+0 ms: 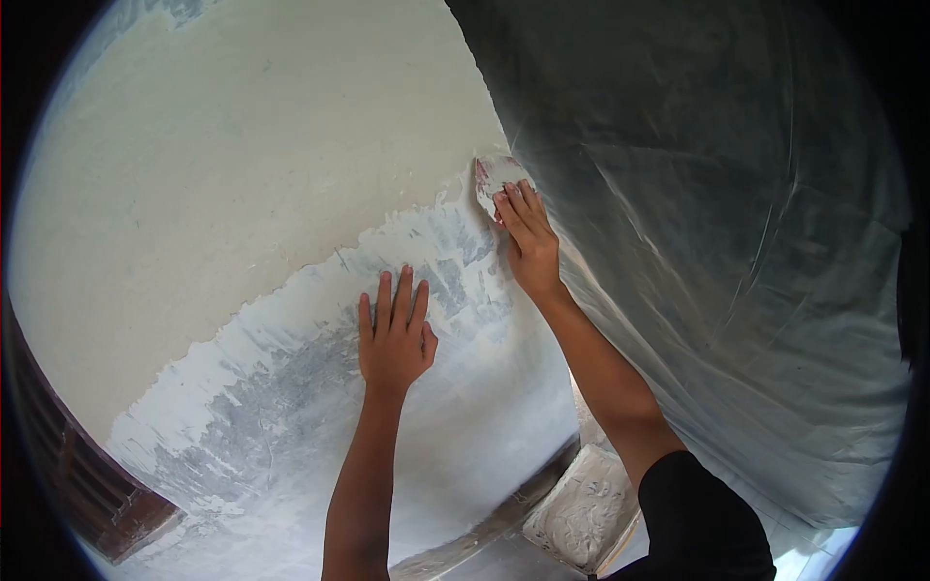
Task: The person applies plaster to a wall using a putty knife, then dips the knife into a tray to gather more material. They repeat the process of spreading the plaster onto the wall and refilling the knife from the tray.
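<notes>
My right hand (528,232) grips a flat putty scraper (494,179) smeared with white compound, with reddish patches showing through. The scraper rests against the wall (262,174) near its right edge, where smooth cream coating meets rougher white. My left hand (395,329) lies against the wall lower and to the left, fingers spread, holding nothing. Under it runs a streaky band of fresh white putty (291,358) over a bluish-grey surface. The part of the scraper beneath my right fingers is hidden.
Plastic sheeting (717,232) hangs along the right, close to my right arm. Down by the floor, a tray of putty (581,508) stands near the wall's base. Dark brown slatted woodwork (77,474) borders the wall at lower left.
</notes>
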A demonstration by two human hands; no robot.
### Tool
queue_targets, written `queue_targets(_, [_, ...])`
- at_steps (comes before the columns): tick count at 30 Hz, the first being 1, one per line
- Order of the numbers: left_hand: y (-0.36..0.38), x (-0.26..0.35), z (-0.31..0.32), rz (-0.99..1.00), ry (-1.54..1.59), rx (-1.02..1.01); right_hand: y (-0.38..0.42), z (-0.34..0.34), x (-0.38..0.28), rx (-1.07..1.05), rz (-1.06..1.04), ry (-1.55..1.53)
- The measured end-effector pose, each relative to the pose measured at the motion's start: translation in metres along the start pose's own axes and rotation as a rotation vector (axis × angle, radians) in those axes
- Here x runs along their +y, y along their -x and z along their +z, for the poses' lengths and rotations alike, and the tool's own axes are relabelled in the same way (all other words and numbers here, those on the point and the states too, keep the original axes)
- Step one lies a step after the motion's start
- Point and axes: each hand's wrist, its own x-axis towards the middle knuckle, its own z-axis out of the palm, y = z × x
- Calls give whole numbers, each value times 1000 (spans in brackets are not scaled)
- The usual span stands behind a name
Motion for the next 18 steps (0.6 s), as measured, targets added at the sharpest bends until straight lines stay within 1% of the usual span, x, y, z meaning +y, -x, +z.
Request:
queue_targets(1, [0, 0, 0, 3, -2, -3, -4, 2, 4, 24, -15, 15])
queue_targets(5, [0, 0, 0, 13, -19, 3, -8, 10, 10, 11, -35, -17])
queue_targets(7, [0, -1, 0, 17, -11, 10, 2, 8, 7, -50, -26, -23])
queue_targets(11, [0, -1, 1, 16, -11, 17, 1, -3, 3, -43, -14, -23])
queue_targets(13, [0, 0, 1, 12, -12, 1, -9, 0, 2, 27, -35, 9])
queue_targets(18, [1, -1, 2, 13, -28, 1, -6, 15, 9, 7, -18, -37])
